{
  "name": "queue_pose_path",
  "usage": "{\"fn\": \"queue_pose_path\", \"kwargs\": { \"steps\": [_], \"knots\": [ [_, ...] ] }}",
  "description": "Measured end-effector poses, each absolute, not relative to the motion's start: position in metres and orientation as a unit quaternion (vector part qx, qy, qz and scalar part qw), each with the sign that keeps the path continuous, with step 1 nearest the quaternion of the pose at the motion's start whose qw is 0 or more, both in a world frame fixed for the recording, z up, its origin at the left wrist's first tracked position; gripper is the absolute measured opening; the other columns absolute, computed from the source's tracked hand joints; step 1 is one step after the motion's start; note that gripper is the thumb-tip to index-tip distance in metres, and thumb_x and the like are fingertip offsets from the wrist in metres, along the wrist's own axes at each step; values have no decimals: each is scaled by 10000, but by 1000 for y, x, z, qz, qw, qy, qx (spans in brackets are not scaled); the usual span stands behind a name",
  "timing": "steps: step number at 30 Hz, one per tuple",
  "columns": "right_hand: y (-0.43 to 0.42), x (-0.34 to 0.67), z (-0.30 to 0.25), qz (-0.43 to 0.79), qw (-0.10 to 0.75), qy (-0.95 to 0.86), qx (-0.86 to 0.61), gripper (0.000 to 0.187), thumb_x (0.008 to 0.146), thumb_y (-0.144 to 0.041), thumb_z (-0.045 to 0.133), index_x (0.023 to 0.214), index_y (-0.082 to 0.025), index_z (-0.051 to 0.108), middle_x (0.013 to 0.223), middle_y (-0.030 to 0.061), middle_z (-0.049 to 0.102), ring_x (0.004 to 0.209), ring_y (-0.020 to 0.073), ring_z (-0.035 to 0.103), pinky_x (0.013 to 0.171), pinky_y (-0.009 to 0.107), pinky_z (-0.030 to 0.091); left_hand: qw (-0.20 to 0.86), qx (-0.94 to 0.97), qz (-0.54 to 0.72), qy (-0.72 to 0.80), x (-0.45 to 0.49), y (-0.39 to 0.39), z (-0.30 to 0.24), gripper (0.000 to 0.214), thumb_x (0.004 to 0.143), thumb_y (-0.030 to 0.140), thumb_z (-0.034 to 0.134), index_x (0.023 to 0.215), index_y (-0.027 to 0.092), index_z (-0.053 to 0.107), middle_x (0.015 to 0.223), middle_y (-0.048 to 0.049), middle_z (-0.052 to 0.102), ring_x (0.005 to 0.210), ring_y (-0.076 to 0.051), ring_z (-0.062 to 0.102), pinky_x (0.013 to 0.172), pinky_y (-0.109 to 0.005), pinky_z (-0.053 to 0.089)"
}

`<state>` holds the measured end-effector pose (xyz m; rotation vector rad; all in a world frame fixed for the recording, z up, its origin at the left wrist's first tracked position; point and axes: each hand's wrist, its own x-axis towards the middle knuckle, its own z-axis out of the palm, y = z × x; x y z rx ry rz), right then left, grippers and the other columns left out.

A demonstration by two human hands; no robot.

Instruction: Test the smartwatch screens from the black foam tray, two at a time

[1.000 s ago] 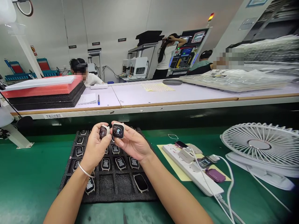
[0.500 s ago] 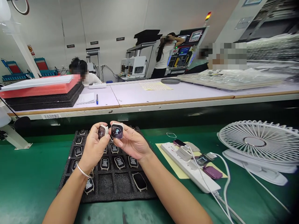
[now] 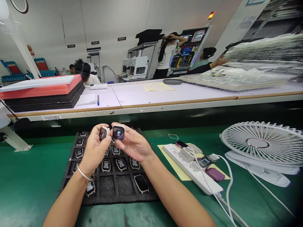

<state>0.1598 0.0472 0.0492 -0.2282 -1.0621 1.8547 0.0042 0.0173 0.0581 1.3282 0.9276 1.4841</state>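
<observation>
Two smartwatch cases without straps are held up side by side over a black foam tray (image 3: 123, 198). My left hand (image 3: 96, 153) is closed on one smartwatch (image 3: 103, 133), its dark screen tilted to the right. Between the thumb and fingers of my right hand (image 3: 136, 143) is the other smartwatch (image 3: 118, 132), its lit screen turned towards me. Below them, several more smartwatches lie in the tray's pockets, most with white text on their screens. One smartwatch with a black screen (image 3: 141, 183) lies at the tray's near right. My forearms hide part of the tray.
A white power strip (image 3: 189, 167) with chargers and cables lies right of the tray on yellow paper. Farther right stands a white fan (image 3: 258, 143). Behind runs a raised white shelf (image 3: 132, 97) with stacked foam sheets (image 3: 42, 97) and plastic trays (image 3: 236, 80). Several people are beyond it.
Both hands and the two smartwatches stay almost still. The graphic on the right-hand smartwatch's screen looks slightly different. In the background, a person at the left has shifted a little to the right.
</observation>
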Motion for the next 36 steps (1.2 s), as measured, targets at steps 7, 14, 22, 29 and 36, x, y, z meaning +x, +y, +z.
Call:
{"fn": "queue_pose_path", "kwargs": {
  "steps": [7, 14, 22, 29, 36],
  "knots": [
    [49, 159, 47, 764, 479, -425, -77, 447, 734, -339, 808, 1135, -178, 693, 938, 59, 719, 569, 98, 496, 556, 252, 419, 457, 554, 597, 358, 4, 17, 58, 365, 795, 273, 670, 1124, 189, 538, 863, 31, 541, 620, -72, 430, 628, -236, 386],
    [50, 159, 46, 763, 481, -425, -74, 430, 731, -339, 823, 1123, -198, 718, 925, 48, 721, 570, 95, 510, 560, 244, 425, 453, 559, 598, 354, 4, 18, 58, 344, 813, 274, 657, 1126, 194, 536, 849, 37, 535, 609, -68, 417, 617, -232, 381],
    [49, 160, 47, 766, 472, -430, -77, 429, 718, -348, 832, 1107, -200, 726, 911, 42, 717, 562, 85, 513, 550, 234, 430, 446, 556, 600, 365, 4, 17, 58, 338, 791, 259, 682, 1101, 190, 568, 816, 41, 539, 578, -54, 412, 552, -209, 361],
    [61, 167, 49, 760, 491, -405, -131, 292, 796, -234, 770, 1079, -183, 715, 1023, 59, 720, 672, 95, 601, 643, 232, 519, 557, 431, 603, 376, 6, 26, 61, 539, 673, 338, 825, 1107, 145, 571, 773, 33, 590, 511, -27, 427, 480, -173, 342],
    [67, 166, 46, 734, 517, -393, -201, 325, 866, -194, 648, 1189, -182, 617, 894, 48, 720, 741, 171, 708, 674, 293, 550, 597, 420, 582, 359, 1, 26, 64, 687, 728, 485, 786, 1271, 129, 564, 799, -26, 667, 542, -76, 563, 476, -186, 402]
  ]
}}
